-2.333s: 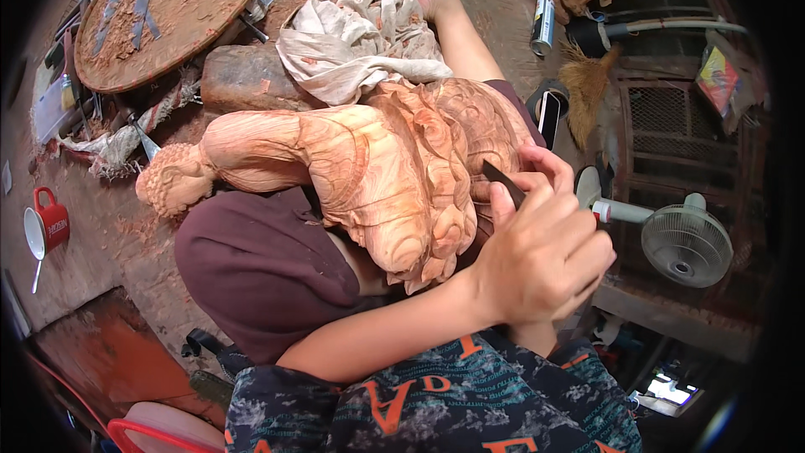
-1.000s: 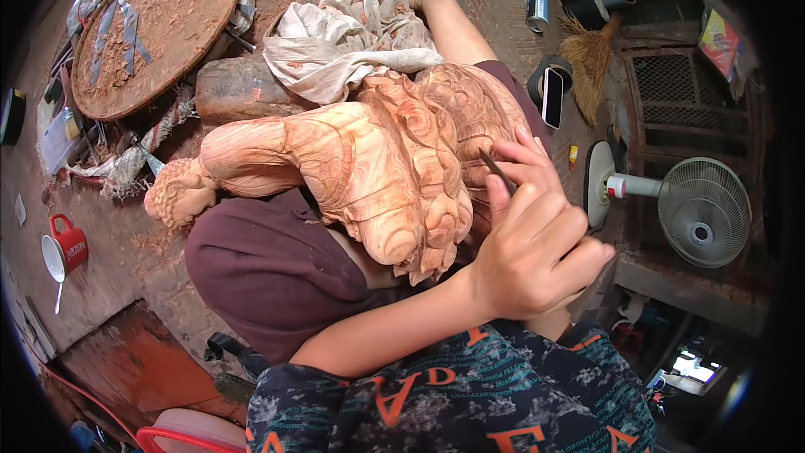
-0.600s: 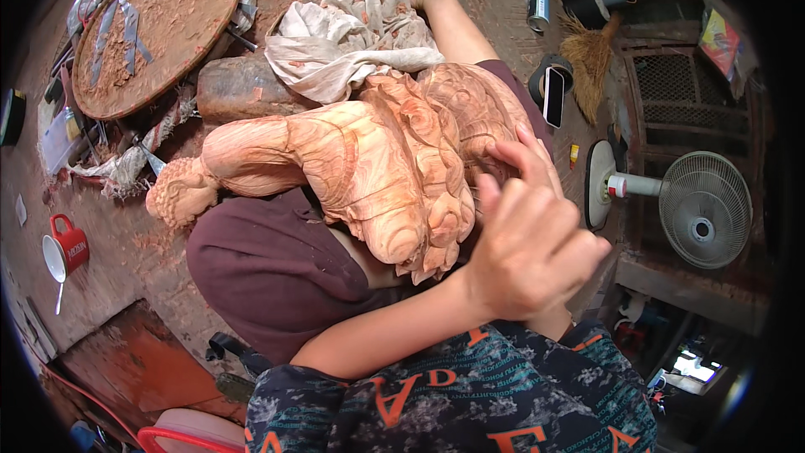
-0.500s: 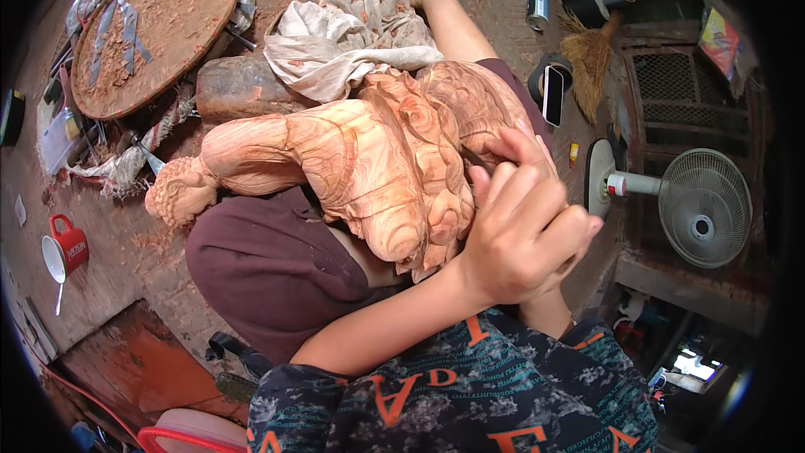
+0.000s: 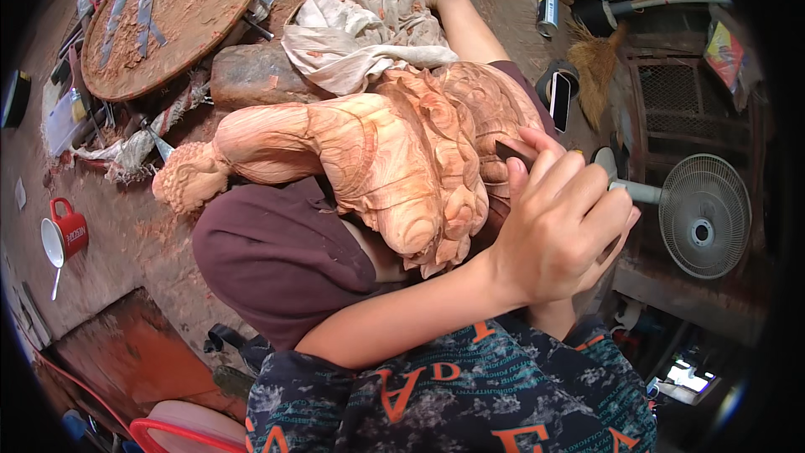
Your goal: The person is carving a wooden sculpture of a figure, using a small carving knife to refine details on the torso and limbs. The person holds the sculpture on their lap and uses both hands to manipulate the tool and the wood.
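Note:
Across my lap lies a large carved wooden figure (image 5: 352,143) of pale orange wood, with a curly-haired head at its left end and deep ridged folds toward the right. My left hand (image 5: 558,222) is closed at the figure's right side, its fingers bent around a small dark flat blade-like piece (image 5: 506,151). That piece's end shows by the fingertips, over the carved surface; whether it touches the wood I cannot tell. My right hand (image 5: 553,315) is mostly hidden beneath the left, with only the wrist area showing, so its fingers cannot be made out.
A round woven tray (image 5: 180,29) with shavings and metal strips stands at far left. A wooden block (image 5: 260,75) and crumpled cloth (image 5: 365,29) lie behind the figure. A red mug (image 5: 69,231) is at left. At right are a phone (image 5: 559,102), broom (image 5: 597,63) and fan (image 5: 704,214).
Both hands have shifted right and slightly back toward me relative to the carving, and more of the dark piece shows. The whole view has also slid a little.

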Tool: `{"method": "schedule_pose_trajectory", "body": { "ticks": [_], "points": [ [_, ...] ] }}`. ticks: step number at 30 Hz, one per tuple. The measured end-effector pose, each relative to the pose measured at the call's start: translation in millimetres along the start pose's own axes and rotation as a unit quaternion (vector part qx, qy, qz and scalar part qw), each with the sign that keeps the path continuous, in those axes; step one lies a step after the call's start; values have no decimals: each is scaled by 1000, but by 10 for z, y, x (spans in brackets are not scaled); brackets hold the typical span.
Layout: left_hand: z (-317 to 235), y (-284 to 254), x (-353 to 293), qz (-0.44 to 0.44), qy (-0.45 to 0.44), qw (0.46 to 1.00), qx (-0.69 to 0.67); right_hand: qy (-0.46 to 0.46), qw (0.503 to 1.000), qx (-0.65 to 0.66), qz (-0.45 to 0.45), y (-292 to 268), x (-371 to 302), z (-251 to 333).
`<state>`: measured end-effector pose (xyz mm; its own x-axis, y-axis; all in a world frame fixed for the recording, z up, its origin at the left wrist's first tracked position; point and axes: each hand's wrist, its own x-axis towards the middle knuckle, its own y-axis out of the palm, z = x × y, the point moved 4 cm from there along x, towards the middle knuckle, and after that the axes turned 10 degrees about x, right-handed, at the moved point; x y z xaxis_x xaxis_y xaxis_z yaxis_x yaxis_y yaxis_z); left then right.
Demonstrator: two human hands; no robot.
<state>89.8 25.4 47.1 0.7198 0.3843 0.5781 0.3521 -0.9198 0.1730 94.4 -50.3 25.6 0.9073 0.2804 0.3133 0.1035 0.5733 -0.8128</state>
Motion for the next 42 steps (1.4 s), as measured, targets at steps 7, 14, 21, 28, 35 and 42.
{"method": "schedule_pose_trajectory", "body": {
  "ticks": [7, 14, 21, 28, 35, 42],
  "points": [
    [17, 77, 19, 26, -9, 1000, 16, -17, 1000, -22, 6, -24, 23, 57],
    [-107, 43, -86, 70, 19, 995, -62, -33, 998, -52, 20, -65, 12, 105],
    [31, -4, -357, -5, 24, 999, -23, -76, 989, -117, 42, -29, 60, 174],
    [-11, -3, -424, -40, 32, 998, -23, -82, 988, -124, 50, -92, 56, 167],
    [-137, 44, -302, -50, 60, 995, -65, 54, 998, 11, 16, -188, 37, 23],
    [-2, -12, -415, -36, 9, 999, 15, -3, 999, -18, 34, -128, 93, 288]
  ]
}}
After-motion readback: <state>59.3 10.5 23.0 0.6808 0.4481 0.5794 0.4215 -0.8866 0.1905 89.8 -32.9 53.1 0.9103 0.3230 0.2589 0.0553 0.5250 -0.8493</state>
